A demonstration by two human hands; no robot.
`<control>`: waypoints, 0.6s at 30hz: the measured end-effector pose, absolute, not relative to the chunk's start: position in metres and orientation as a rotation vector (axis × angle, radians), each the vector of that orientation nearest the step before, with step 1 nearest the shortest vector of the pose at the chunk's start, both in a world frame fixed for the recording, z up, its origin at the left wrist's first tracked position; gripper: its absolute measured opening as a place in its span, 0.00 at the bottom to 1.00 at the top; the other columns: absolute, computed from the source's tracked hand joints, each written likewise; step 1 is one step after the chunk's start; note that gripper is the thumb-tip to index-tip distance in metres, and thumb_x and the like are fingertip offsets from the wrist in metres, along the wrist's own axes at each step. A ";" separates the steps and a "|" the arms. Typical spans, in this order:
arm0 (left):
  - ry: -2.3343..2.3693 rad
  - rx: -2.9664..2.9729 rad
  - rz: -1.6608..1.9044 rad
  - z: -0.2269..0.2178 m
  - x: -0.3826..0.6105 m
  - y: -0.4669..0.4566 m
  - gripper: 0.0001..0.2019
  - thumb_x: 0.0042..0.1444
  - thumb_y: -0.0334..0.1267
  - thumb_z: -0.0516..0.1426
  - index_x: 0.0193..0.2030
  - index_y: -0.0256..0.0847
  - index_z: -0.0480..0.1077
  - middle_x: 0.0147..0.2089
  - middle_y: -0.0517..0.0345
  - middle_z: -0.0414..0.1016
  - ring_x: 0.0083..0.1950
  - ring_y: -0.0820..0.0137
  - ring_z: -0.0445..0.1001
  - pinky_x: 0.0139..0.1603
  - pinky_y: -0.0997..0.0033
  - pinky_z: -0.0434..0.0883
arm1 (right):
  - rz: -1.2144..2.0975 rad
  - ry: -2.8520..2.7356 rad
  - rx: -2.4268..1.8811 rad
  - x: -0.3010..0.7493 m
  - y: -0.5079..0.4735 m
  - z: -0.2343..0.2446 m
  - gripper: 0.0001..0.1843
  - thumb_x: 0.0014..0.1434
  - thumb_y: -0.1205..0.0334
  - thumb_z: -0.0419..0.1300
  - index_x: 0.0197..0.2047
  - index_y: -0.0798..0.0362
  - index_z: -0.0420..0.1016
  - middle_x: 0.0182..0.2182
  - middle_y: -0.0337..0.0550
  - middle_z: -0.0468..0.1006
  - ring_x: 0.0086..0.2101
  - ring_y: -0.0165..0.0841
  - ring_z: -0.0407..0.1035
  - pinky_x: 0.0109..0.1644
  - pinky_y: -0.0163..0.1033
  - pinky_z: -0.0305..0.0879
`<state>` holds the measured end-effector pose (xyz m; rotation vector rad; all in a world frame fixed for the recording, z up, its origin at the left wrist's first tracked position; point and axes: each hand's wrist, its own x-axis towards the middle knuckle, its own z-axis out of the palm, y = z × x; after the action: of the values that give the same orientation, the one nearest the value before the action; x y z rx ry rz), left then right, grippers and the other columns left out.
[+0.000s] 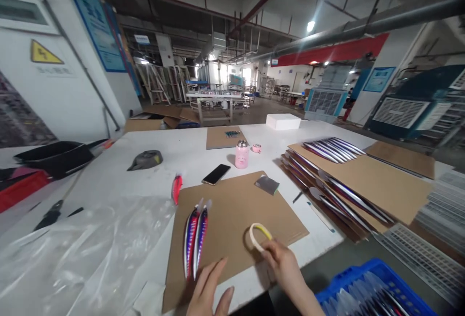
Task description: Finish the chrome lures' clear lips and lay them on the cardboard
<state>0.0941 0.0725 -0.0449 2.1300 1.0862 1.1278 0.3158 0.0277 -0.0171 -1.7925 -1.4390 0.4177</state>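
Note:
My right hand pinches a small roll of tape and holds it on edge over a brown cardboard sheet. My left hand lies flat with its fingers stretched out on the near end of that sheet. Just left of its fingertips lie two long fishing lures, purple, red and silver, side by side. A red lure rests on the white table off the sheet's far left corner.
A grey sponge pad, black phone and pink cup lie beyond the sheet. Stacked cardboard with rows of lures is at right, a blue crate near right, clear plastic sheeting at left, pliers and a grey cap.

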 end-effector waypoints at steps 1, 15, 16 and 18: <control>1.065 2.104 1.100 -0.037 0.095 0.071 0.21 0.61 0.48 0.49 0.60 0.48 0.62 0.56 0.52 0.70 0.56 0.61 0.70 0.54 0.62 0.71 | 0.497 -1.460 -1.755 0.302 0.022 -0.017 0.09 0.58 0.65 0.54 0.33 0.50 0.76 0.27 0.40 0.77 0.30 0.36 0.72 0.39 0.38 0.67; 1.010 1.998 1.084 0.002 0.092 0.062 0.12 0.61 0.44 0.51 0.30 0.44 0.70 0.35 0.57 0.74 0.40 0.67 0.74 0.41 0.70 0.71 | 0.760 -1.497 -1.519 0.249 0.009 -0.003 0.14 0.51 0.70 0.56 0.39 0.49 0.77 0.29 0.37 0.79 0.30 0.33 0.72 0.35 0.31 0.66; 0.996 2.012 1.088 0.002 0.093 0.061 0.12 0.61 0.43 0.51 0.30 0.44 0.70 0.35 0.57 0.74 0.40 0.67 0.74 0.42 0.71 0.71 | 0.663 -1.518 -1.544 0.249 0.011 -0.004 0.14 0.53 0.70 0.56 0.41 0.49 0.77 0.32 0.39 0.81 0.33 0.34 0.74 0.38 0.32 0.67; 0.975 2.011 1.115 0.000 0.094 0.058 0.12 0.61 0.43 0.52 0.30 0.45 0.70 0.35 0.58 0.74 0.41 0.68 0.74 0.42 0.71 0.70 | 0.495 -1.551 -1.572 0.249 0.017 -0.005 0.14 0.55 0.70 0.56 0.43 0.49 0.77 0.37 0.41 0.82 0.37 0.35 0.76 0.42 0.34 0.68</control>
<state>0.0940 0.0583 0.0003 2.0111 0.9745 1.1146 0.2490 0.0167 -0.0054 -1.5717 -1.5512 0.4948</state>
